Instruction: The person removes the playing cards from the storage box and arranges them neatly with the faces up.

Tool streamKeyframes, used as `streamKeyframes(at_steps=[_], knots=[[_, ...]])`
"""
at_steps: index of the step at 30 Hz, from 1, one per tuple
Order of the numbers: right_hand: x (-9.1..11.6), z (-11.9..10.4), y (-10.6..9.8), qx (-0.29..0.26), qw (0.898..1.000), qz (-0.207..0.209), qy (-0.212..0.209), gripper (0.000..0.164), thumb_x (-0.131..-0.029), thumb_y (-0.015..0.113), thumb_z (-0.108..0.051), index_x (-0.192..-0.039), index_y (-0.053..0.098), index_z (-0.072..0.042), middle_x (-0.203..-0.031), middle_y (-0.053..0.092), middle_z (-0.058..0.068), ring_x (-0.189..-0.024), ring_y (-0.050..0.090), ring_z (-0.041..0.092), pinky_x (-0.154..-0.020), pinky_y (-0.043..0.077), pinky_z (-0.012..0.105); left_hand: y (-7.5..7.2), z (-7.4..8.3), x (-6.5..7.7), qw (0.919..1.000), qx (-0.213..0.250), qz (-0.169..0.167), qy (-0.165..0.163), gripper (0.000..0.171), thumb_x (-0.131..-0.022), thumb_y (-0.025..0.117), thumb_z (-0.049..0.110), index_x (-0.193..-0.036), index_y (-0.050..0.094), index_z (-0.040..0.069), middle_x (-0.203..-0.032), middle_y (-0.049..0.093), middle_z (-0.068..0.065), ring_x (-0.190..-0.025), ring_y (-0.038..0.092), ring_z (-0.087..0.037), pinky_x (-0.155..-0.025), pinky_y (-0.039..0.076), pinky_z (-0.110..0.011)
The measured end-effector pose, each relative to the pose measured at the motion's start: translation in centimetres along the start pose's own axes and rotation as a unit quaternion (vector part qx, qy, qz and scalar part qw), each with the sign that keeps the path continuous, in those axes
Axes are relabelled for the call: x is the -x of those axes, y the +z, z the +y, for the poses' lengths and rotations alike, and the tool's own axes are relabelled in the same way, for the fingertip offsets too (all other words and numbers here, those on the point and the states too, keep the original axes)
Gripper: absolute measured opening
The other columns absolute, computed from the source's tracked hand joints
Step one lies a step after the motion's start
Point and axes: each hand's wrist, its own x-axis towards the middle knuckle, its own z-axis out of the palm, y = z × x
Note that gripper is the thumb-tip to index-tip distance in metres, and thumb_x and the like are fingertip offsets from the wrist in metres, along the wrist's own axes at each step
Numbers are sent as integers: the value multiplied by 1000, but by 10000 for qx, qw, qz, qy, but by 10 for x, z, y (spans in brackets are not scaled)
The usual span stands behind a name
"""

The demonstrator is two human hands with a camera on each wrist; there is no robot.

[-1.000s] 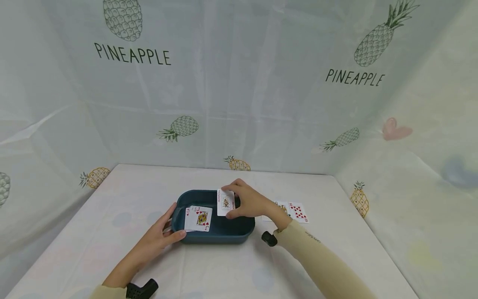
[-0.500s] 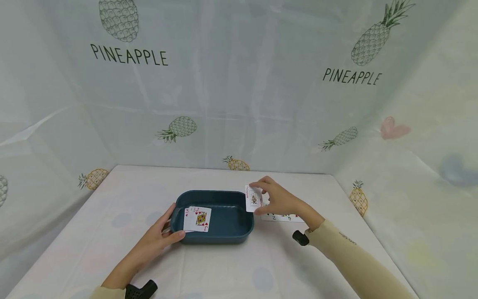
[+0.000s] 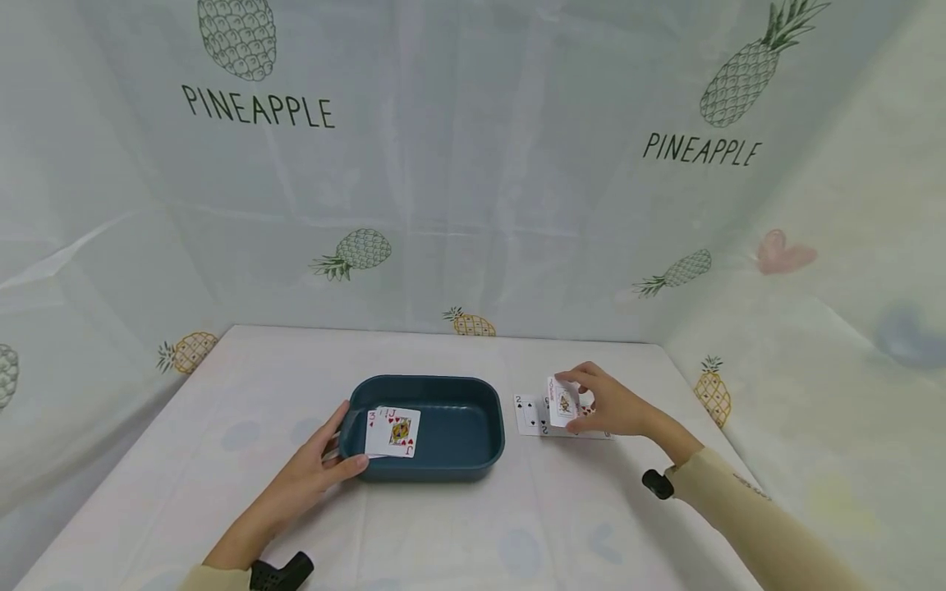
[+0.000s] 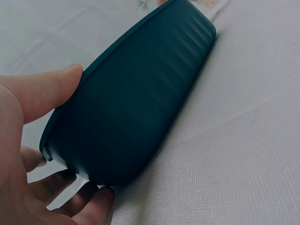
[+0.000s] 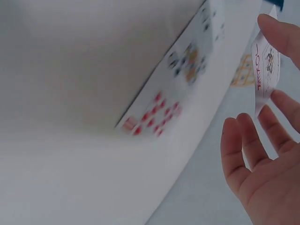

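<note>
My left hand (image 3: 314, 460) grips the left end of a dark blue-green tray (image 3: 461, 423). In the left wrist view its thumb lies on the tray's rim and the fingers curl at the end wall. A few overlapping playing cards (image 3: 399, 431) lie in the tray's left half, a heart face card on top. Right of the tray, my right hand (image 3: 619, 408) pinches a joker card (image 3: 562, 403) between thumb and fingertips. The joker hangs tilted above a row of face-up cards (image 3: 527, 414), hiding part of it. The right wrist view shows the joker (image 5: 268, 65) edge-held, apart from the row.
A white cloth covers the table (image 3: 443, 533). In the right wrist view the row is blurred; a red ten (image 5: 152, 115) ends it, beside a black-suited face card (image 5: 189, 63). Pineapple-printed curtains (image 3: 473, 205) stand behind and at the sides.
My right hand has carried the joker from over the tray's right half rightward to above the card row. The left hand and tray have stayed put.
</note>
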Motion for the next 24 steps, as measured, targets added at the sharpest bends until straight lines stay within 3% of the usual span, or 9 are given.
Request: streamKeyframes(at_steps=[12, 24], knots=[[41, 59, -18, 174, 9959, -291, 842, 81, -82, 94, -34, -150, 57, -9, -140, 54, 9, -120, 59, 30, -87, 54, 40, -1, -1, 0, 9999, 138, -49, 30, 104, -99, 77, 36, -173, 6, 24, -175, 10, -27, -153, 36, -50, -115, 46, -52], [49, 77, -27, 314, 9903, -735, 1133, 79, -84, 92, -28, -152, 56, -8, -145, 51, 14, -121, 58, 31, -92, 54, 44, 0, 0, 1, 9998, 170, -48, 80, 103, -99, 77, 34, -173, 6, 22, -175, 11, -27, -153, 35, -50, -117, 44, -54]])
